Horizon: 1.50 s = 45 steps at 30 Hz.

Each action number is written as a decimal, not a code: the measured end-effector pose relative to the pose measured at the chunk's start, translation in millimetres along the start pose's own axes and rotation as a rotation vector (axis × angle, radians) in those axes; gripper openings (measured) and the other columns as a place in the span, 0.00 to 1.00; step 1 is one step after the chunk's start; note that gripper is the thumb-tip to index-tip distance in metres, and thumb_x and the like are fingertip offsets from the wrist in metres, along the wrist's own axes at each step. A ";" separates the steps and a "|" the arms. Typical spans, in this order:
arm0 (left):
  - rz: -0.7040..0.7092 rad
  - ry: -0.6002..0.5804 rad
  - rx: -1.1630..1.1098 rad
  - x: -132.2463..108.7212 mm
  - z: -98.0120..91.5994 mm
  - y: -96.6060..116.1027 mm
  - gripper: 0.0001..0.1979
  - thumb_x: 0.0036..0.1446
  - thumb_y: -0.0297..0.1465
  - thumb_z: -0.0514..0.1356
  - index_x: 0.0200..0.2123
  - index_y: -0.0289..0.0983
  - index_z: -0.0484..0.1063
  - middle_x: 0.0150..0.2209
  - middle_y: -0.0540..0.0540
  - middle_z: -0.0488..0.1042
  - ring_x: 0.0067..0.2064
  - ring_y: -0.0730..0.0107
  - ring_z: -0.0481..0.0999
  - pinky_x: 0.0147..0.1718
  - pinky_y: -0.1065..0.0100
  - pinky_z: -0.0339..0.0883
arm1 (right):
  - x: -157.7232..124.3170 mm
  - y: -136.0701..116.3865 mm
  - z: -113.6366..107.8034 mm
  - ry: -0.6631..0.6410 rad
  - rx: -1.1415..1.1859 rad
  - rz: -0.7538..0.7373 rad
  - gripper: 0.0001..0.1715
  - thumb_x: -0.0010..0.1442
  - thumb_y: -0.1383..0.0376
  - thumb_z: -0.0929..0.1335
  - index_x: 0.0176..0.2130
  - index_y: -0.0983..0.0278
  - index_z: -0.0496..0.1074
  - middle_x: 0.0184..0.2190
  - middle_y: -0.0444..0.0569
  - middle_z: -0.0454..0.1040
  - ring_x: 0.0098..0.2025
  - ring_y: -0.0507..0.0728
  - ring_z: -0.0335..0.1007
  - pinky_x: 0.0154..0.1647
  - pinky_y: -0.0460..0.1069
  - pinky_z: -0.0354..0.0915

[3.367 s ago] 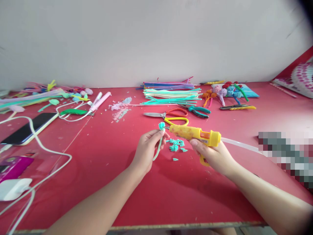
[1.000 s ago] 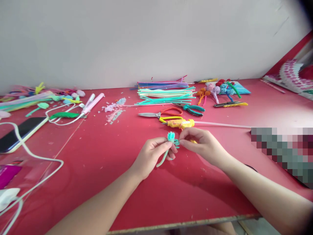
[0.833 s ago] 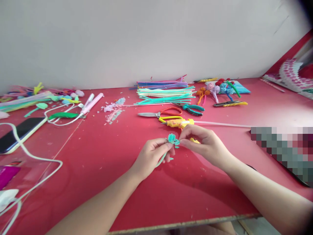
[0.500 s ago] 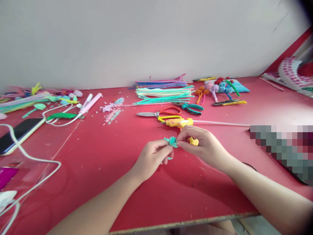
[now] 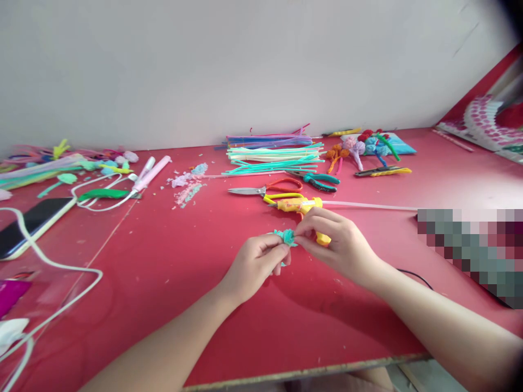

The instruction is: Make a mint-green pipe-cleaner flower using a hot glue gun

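Note:
My left hand [image 5: 255, 262] is closed around the stem of a small teal pipe-cleaner flower [image 5: 287, 237], whose fluffy head sticks up above the fingers. Thumb and fingers of my right hand [image 5: 335, 245] pinch at the right side of that flower head. The yellow glue gun [image 5: 300, 206] lies on the red table [image 5: 171, 261] just behind my right hand, its nozzle pointing left and a white glue stick trailing right.
Scissors with red and yellow handles [image 5: 267, 190], teal pliers [image 5: 322, 181], a bundle of coloured pipe cleaners [image 5: 275, 152] and finished flowers [image 5: 365, 147] lie beyond. A phone [image 5: 28, 223], white cables [image 5: 53, 261] and pink tools [image 5: 153, 170] sit at the left.
My right hand has put the glue gun down on the table and come to the flower head. Both hands have since drawn together, pressing a teal piece onto it.

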<state>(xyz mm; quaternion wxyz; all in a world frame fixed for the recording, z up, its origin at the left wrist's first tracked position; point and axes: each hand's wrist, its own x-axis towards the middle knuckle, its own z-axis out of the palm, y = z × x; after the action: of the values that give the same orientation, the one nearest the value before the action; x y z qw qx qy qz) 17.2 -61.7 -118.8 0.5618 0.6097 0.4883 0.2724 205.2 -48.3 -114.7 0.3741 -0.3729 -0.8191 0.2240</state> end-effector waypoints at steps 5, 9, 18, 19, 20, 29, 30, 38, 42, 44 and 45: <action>0.005 -0.003 -0.004 -0.3 0.3 0.5 0.14 0.59 0.33 0.53 0.24 0.35 0.70 0.18 0.53 0.65 0.20 0.78 0.61 0.21 0.72 0.52 | -1.5 4.3 1.9 0.032 -0.086 -0.113 0.04 0.61 0.69 0.65 0.36 0.62 0.69 0.30 0.48 0.69 0.33 0.53 0.65 0.34 0.48 0.63; 0.007 -0.008 -0.010 -0.2 -0.3 0.8 0.14 0.59 0.33 0.53 0.23 0.35 0.70 0.18 0.52 0.65 0.21 0.77 0.62 0.21 0.73 0.52 | -1.2 5.1 2.5 0.042 -0.127 -0.133 0.04 0.61 0.69 0.64 0.36 0.62 0.69 0.31 0.49 0.69 0.33 0.54 0.66 0.35 0.49 0.64; 0.072 0.010 -0.049 0.0 0.6 -3.8 0.12 0.59 0.32 0.53 0.25 0.35 0.69 0.19 0.54 0.63 0.24 0.75 0.64 0.30 0.70 0.62 | -3.2 1.3 1.7 0.091 -0.211 -0.190 0.05 0.61 0.70 0.64 0.39 0.62 0.68 0.32 0.50 0.70 0.33 0.54 0.66 0.35 0.50 0.63; 0.073 0.014 -0.051 -0.2 0.9 -3.7 0.12 0.59 0.32 0.53 0.24 0.36 0.69 0.19 0.54 0.63 0.24 0.75 0.64 0.31 0.70 0.62 | -3.6 0.3 2.1 0.100 -0.224 -0.205 0.06 0.61 0.70 0.64 0.39 0.62 0.68 0.31 0.50 0.70 0.33 0.54 0.66 0.34 0.50 0.63; 0.073 0.019 -0.047 -0.5 1.2 -3.4 0.13 0.59 0.32 0.54 0.24 0.36 0.68 0.19 0.54 0.62 0.24 0.75 0.63 0.31 0.70 0.62 | -4.1 -0.6 2.7 0.106 -0.245 -0.222 0.06 0.60 0.71 0.64 0.39 0.62 0.68 0.31 0.49 0.70 0.32 0.54 0.65 0.34 0.50 0.63; 0.121 0.094 0.113 -2.2 3.9 -1.0 0.13 0.59 0.33 0.54 0.22 0.36 0.64 0.19 0.54 0.61 0.23 0.75 0.62 0.24 0.73 0.55 | -9.1 1.3 9.9 0.065 -0.490 -0.285 0.07 0.61 0.69 0.62 0.35 0.63 0.70 0.29 0.50 0.71 0.31 0.55 0.63 0.33 0.51 0.60; 0.119 0.099 0.114 -2.2 4.1 -1.3 0.13 0.59 0.33 0.54 0.22 0.36 0.65 0.19 0.54 0.61 0.23 0.75 0.62 0.24 0.72 0.55 | -9.3 1.6 10.1 0.058 -0.513 -0.289 0.08 0.61 0.69 0.62 0.34 0.63 0.70 0.29 0.50 0.71 0.31 0.55 0.63 0.33 0.51 0.60; 0.149 0.160 0.183 -1.3 6.3 -1.7 0.14 0.58 0.31 0.54 0.20 0.37 0.62 0.18 0.54 0.60 0.22 0.75 0.61 0.23 0.73 0.54 | -7.3 2.4 12.5 0.045 -0.569 -0.281 0.09 0.62 0.69 0.62 0.32 0.63 0.70 0.28 0.50 0.70 0.31 0.56 0.61 0.33 0.51 0.59; 0.140 0.139 0.178 -0.9 6.5 -3.2 0.14 0.58 0.32 0.54 0.21 0.37 0.64 0.19 0.54 0.61 0.22 0.75 0.61 0.23 0.72 0.54 | -7.0 -0.1 13.2 0.066 -0.537 -0.297 0.07 0.61 0.70 0.62 0.32 0.63 0.68 0.28 0.50 0.70 0.31 0.56 0.62 0.33 0.51 0.60; 0.115 0.129 0.143 -0.8 6.7 -3.3 0.13 0.58 0.33 0.54 0.22 0.36 0.65 0.18 0.54 0.61 0.22 0.75 0.62 0.23 0.72 0.55 | -6.7 -1.8 11.5 0.113 -0.419 -0.270 0.06 0.59 0.72 0.62 0.34 0.63 0.67 0.29 0.49 0.70 0.31 0.55 0.63 0.33 0.50 0.61; 0.099 0.127 0.116 -0.9 6.8 -3.1 0.13 0.58 0.33 0.54 0.22 0.36 0.65 0.18 0.54 0.62 0.22 0.75 0.62 0.24 0.72 0.55 | -6.3 -2.2 9.9 0.146 -0.344 -0.240 0.06 0.59 0.73 0.62 0.34 0.63 0.66 0.29 0.49 0.69 0.30 0.54 0.63 0.32 0.49 0.61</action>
<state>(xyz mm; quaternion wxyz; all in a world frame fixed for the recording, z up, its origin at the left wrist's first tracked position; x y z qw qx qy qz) 22.0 -65.6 -123.0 0.4796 0.6460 0.5071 0.3091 199.2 -55.4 -122.2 0.3871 -0.3463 -0.8545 0.0075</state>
